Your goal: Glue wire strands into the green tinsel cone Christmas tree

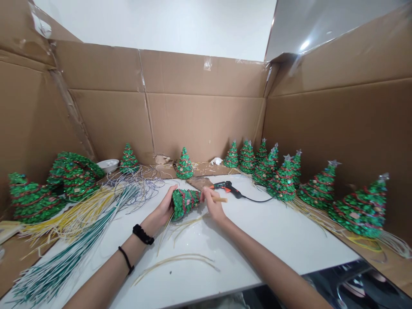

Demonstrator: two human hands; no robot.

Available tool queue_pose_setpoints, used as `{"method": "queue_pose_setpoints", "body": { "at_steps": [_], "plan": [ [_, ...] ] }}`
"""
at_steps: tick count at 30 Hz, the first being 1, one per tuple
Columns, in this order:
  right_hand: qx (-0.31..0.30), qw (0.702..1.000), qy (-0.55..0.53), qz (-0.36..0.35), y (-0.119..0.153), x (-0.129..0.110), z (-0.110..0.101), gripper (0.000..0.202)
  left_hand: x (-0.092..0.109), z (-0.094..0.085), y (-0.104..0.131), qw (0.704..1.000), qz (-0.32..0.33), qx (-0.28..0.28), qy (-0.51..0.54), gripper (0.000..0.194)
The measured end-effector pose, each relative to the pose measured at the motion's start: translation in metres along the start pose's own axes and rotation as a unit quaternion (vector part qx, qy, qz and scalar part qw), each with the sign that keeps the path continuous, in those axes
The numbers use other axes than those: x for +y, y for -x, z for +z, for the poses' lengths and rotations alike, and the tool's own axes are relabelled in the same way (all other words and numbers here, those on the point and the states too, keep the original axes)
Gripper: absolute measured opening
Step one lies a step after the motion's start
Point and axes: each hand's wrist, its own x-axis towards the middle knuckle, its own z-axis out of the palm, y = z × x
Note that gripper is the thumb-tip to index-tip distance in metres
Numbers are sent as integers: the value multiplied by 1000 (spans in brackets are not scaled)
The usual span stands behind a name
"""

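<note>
The tinsel tree (184,203) lies on its side over the middle of the white tabletop (257,244), base to the left, tip to the right. The left hand (168,202) is curled around the base; its far fingers are hidden. The right hand (213,204) is closed at the tip, with a tan stick (221,200) protruding to the right; whether its fingertips also pinch the tree cannot be told.

Risks noted:
- The glue gun (225,186) lies just beyond the right hand, its front end near the knuckles. If hot, which cannot be determined, a backward shift could burn.
- An arm catching the cord (257,199) on the right could drag the gun.
- Pale strands (180,257) nearer the person could snag on a sleeve-less forearm or stick to stray glue.
- Excess squeeze at the base could crush the tinsel.
</note>
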Motion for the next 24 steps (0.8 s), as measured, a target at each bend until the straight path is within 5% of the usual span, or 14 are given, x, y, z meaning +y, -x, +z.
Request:
{"method": "queue_pose_setpoints", "body": {
  "at_steps": [5, 13, 24],
  "plan": [
    [-14, 1000, 16, 9, 1, 3, 0, 56, 1, 0, 0, 1000, -6, 9, -8, 34],
    [-23, 981, 134, -138, 3, 2, -3, 34, -1, -2, -1, 1000, 13, -1, 0, 30],
    [-10, 971, 179, -161, 4, 7, -1, 36, -2, -6, -5, 1000, 11, -7, -9, 31]
  ]
}}
